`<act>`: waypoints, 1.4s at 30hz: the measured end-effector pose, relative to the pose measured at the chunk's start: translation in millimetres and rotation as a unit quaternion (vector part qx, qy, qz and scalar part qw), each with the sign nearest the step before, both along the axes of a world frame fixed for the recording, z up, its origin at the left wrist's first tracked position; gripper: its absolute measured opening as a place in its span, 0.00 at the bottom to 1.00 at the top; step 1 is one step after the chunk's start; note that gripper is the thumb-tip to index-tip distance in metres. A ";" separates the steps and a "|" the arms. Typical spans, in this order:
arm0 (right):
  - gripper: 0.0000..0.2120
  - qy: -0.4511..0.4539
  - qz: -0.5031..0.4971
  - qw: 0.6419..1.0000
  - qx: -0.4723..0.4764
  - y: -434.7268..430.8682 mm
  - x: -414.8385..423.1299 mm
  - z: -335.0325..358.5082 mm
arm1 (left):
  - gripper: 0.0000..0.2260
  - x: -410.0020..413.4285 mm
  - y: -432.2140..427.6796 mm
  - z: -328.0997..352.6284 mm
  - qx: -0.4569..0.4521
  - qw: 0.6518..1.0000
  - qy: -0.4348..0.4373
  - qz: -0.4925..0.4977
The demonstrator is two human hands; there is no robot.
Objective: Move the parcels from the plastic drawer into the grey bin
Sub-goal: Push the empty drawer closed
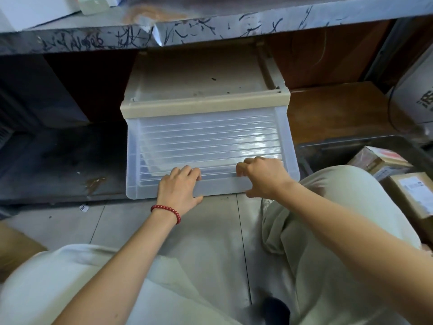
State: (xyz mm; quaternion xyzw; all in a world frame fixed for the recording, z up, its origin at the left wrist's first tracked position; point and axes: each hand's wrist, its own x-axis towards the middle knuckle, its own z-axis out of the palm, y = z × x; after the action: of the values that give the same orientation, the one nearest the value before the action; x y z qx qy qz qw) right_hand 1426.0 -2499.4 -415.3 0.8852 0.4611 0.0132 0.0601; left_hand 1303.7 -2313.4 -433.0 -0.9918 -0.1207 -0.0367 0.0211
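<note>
Both hands are on the front lip of the drawer [210, 137]. My left hand [179, 186], the one with the red bead bracelet [167, 211], has its fingers hooked over the top of the lip and the thumb against the outer face. My right hand [262, 175] grips the same lip a little way along, fingers curled inside and thumb underneath. Neither holds anything else. The drawer is a shallow rectangular tray of milky, see-through plastic, glossy where the light hits. Its bottom is ribbed with straight ridges running side to side. It stands well out of its beige cabinet frame [203, 103] under the scribbled edge of the table [210, 29]. Its long axis runs across my body, and my hands straddle the middle of the lip. I see no parcels in the drawer, though the strip under the frame is hidden. The parcels [379, 160] are brown cardboard boxes with white labels. They lie in the grey bin [346, 143], off to my right past my knee and well apart from the drawer. My judgement is that the transfer looks finished. If so, the likely next move is a straight push away from me, square to the lip. Pressure should be even on both hands, or the thin plastic may skew in the frame.
</note>
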 end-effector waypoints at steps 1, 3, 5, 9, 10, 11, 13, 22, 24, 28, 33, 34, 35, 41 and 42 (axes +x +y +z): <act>0.26 -0.002 -0.002 1.000 0.000 0.3 0.5 -3.5 | 0.19 1.6 0.8 -2.6 0.007 1.000 0.002 -0.001; 0.25 -0.005 0.002 1.000 0.000 0.6 1.6 -11.4 | 0.19 5.1 2.3 -7.4 0.016 1.000 0.006 -0.005; 0.25 0.000 0.000 1.000 0.004 1.0 3.9 -20.4 | 0.18 10.7 3.4 -13.2 0.033 0.999 0.022 -0.004; 0.24 -0.005 -0.007 1.000 0.004 4.6 10.0 -39.8 | 0.19 23.7 6.4 -27.1 0.078 0.996 0.045 -0.013; 0.23 -0.002 -0.016 1.000 0.011 6.2 12.2 -46.8 | 0.20 26.5 8.2 -30.9 0.088 0.995 0.051 -0.014; 0.23 -0.004 -0.022 0.999 0.023 8.0 14.2 -54.6 | 0.20 29.2 10.0 -33.7 0.096 0.994 0.058 -0.016; 0.22 -0.027 -0.012 0.998 0.047 10.9 16.7 -72.1 | 0.20 34.6 13.5 -39.8 0.116 0.991 0.067 -0.029; 0.19 -0.138 0.006 0.986 0.095 28.5 47.5 -123.4 | 0.24 73.0 39.3 -92.0 0.174 0.981 -0.015 -0.081; 0.18 -0.157 0.012 0.980 0.119 32.5 56.4 -137.6 | 0.22 80.6 45.8 -107.5 0.176 0.979 -0.049 -0.088; 0.17 -0.196 0.004 0.969 0.149 46.1 76.4 -160.0 | 0.15 85.9 56.6 -132.5 0.148 0.982 -0.105 -0.058; 0.22 -0.149 -0.061 0.979 0.124 51.9 95.1 -176.5 | 0.17 102.2 65.5 -149.0 0.068 0.989 -0.127 -0.033; 0.24 -0.143 -0.062 0.980 0.122 50.8 96.1 -179.1 | 0.17 105.6 65.8 -151.2 0.052 0.988 -0.142 -0.024; 0.24 -0.141 -0.063 0.980 0.129 50.4 95.6 -180.3 | 0.16 108.3 65.5 -153.1 0.039 0.986 -0.160 -0.013; 0.24 -0.097 -0.100 0.979 0.152 54.3 85.9 -175.5 | 0.17 110.2 56.5 -153.7 -0.015 0.982 -0.187 0.020; 0.25 -0.082 -0.103 0.980 0.148 52.0 84.0 -173.2 | 0.18 107.8 55.3 -153.7 -0.023 0.984 -0.178 0.022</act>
State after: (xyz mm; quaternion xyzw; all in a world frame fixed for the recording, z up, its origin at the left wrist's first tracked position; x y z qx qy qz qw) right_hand 1510.1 -2447.3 -588.4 0.9231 0.3536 0.1475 -0.0324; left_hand 1411.5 -2258.1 -586.7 -0.9668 -0.1451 -0.2093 -0.0223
